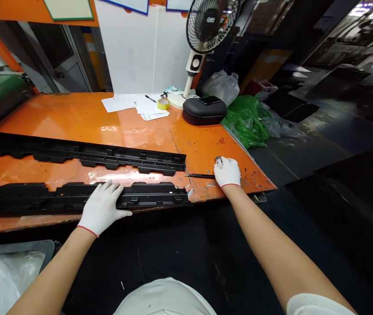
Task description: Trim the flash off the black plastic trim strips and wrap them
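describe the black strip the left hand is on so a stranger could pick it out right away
Start at the orange table, where two long black plastic trim strips lie side by side. The one meant is the near strip, running along the table's front edge, with the white-gloved left hand pressed flat on it. The far strip lies further back and no hand touches it.

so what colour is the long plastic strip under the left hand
Black, clearest in the head view: the strip under the left hand.
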The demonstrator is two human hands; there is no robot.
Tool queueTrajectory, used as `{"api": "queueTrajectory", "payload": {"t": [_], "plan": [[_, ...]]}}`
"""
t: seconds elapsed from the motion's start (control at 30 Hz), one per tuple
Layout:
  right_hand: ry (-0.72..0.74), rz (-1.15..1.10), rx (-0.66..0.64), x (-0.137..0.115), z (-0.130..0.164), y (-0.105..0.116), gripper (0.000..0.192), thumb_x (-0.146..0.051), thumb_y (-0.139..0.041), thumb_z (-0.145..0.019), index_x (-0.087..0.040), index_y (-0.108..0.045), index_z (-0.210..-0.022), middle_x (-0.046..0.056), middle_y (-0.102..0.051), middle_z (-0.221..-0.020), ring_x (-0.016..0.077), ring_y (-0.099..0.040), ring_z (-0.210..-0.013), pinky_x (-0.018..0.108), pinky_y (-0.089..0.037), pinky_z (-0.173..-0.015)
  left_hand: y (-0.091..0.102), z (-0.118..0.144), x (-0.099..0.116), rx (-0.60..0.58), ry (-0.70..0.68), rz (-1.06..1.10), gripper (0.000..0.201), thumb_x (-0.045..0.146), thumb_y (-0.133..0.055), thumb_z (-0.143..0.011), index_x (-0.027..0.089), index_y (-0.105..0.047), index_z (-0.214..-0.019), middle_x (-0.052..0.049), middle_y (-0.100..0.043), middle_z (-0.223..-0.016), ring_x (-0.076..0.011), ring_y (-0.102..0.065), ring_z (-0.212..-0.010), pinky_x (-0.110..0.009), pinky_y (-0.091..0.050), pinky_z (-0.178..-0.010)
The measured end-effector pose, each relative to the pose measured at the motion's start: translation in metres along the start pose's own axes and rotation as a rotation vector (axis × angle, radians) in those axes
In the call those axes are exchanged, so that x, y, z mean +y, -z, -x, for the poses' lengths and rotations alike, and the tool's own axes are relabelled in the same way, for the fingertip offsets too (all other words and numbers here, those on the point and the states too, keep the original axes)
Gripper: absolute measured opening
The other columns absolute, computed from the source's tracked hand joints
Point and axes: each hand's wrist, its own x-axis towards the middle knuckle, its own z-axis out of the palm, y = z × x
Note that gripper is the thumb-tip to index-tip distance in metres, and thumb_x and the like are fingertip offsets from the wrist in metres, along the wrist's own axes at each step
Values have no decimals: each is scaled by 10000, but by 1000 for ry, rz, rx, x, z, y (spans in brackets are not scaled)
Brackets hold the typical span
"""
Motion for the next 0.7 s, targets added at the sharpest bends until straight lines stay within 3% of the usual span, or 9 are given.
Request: {"api": "queueTrajectory", "payload": {"t": [0.1,0.2,0.3,0.37,0.47,0.57,0.7], "plan": [[175,-61,-74,-29,0,14,333,-308,-581,-955,-147,-797,-1150,186,-779,-1129,332,-694,-1059,454,-554,-1005,-4,1,-4,57,-12,39,781,685,-927,-761,234,-759,-1376,-169,-700,-1506,-470,-549,-1489,-587,-443,-1277],[320,-154,-173,-84,10,24,391,-362,-616,-987,-173,-751,-1302,152,-787,-1222,314,-710,-1107,424,-567,-1021,-5,5,-5,126,-38,62,792,666,-959,-742,189,-763,-1344,-194,-714,-1470,-456,-598,-1431,-583,-475,-1240],[469,-141,-208,-138,19,30,362,-303,-611,-1006,-175,-749,-1315,174,-758,-1268,326,-700,-1149,432,-560,-1048,-7,10,-6,157,-33,88,793,650,-988,-713,180,-770,-1314,-196,-730,-1431,-452,-613,-1407,-573,-486,-1224],[476,-86,-179,-160,20,32,364,-255,-579,-1023,-140,-738,-1330,219,-717,-1316,349,-681,-1190,445,-538,-1075,-5,12,-7,159,-25,118,752,639,-996,-706,197,-782,-1275,-183,-745,-1391,-444,-627,-1383,-568,-491,-1215],[290,39,-174,-165,20,30,409,-234,-531,-1062,-65,-675,-1405,292,-654,-1380,379,-669,-1221,468,-514,-1081,1,14,-8,135,-6,143,670,640,-985,-717,190,-804,-1179,-171,-771,-1279,-415,-681,-1271,-545,-519,-1171],[67,218,-258,-145,21,23,442,-241,-510,-1086,-16,-622,-1449,344,-620,-1418,417,-659,-1278,500,-513,-1088,14,14,-6,53,35,134,549,624,-943,-767,187,-826,-1078,-150,-794,-1140,-383,-723,-1145,-493,-578,-1065],[-3,310,-388,-114,23,27,575,-398,-437,-1123,11,-572,-1504,388,-622,-1443,507,-627,-1361,618,-522,-1103,31,-2,8,-205,4,105,232,376,-842,-844,241,-860,-1031,-106,-817,-972,-353,-765,-1003,-443,-618,-884]]}}
